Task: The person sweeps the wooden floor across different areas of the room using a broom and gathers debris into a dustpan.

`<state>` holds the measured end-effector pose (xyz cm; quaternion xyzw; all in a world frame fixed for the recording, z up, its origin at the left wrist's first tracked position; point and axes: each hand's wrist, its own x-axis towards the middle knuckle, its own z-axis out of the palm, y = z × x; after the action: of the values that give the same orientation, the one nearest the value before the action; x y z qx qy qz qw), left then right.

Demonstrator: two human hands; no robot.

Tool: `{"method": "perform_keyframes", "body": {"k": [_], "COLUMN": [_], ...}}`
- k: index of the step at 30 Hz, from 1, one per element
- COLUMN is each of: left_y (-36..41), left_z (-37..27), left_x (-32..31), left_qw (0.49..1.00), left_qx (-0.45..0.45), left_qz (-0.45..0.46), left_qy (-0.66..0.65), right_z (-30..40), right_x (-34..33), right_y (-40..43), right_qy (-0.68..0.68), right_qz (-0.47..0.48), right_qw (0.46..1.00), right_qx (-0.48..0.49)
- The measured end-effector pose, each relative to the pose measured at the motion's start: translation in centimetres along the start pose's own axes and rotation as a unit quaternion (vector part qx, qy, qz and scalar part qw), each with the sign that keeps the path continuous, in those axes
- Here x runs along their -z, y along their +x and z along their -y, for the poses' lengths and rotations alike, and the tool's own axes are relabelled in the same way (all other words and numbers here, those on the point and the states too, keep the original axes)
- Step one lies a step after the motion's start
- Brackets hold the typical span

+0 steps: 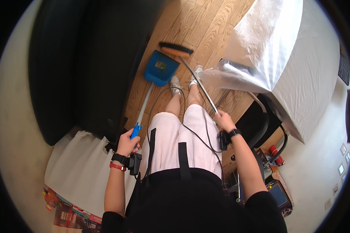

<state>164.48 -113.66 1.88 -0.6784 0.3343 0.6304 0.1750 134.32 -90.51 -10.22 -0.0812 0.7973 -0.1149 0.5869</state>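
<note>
My left hand (129,143) is closed around the blue grip of a long-handled dustpan. The blue dustpan (161,70) lies on the wood floor (218,20), its open edge towards the broom, with something small and greenish-brown in its pan. In my right hand (225,121) is the metal handle of a broom (175,51), which runs down to an orange head with dark bristles. The slightly blurred head is just beyond the dustpan's far edge; whether they touch I cannot tell.
A black sofa (105,67) stands at the left, with a white cloth (78,166) below it. Plastic sheeting (259,52) covers furniture at the right, near a black chair (261,119). Dark cables (186,125) hang before my legs. Boxes (68,217) lie at lower left.
</note>
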Motion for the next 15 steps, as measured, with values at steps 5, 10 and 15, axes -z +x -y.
{"method": "perform_keyframes", "body": {"k": [5,10,15], "left_y": [0.7,-0.3,-1.4], "left_z": [1.0,2.9,6.2], "left_x": [0.7,0.4,1.4], "left_qw": [0.999,0.997,0.981], "left_qx": [-0.005,0.002,0.016], "left_qz": [0.005,0.01,-0.016], "left_qy": [-0.039,-0.075,-0.194], "right_z": [4.8,4.8,3.4], "right_x": [3.6,5.6,6.1], "right_y": [-6.3,-6.2,-0.6], "right_qy": [0.183,0.422,0.311], "right_qz": [0.118,0.176,0.113], "right_qw": [0.972,0.884,0.941], "right_qx": [-0.093,-0.092,-0.077]}}
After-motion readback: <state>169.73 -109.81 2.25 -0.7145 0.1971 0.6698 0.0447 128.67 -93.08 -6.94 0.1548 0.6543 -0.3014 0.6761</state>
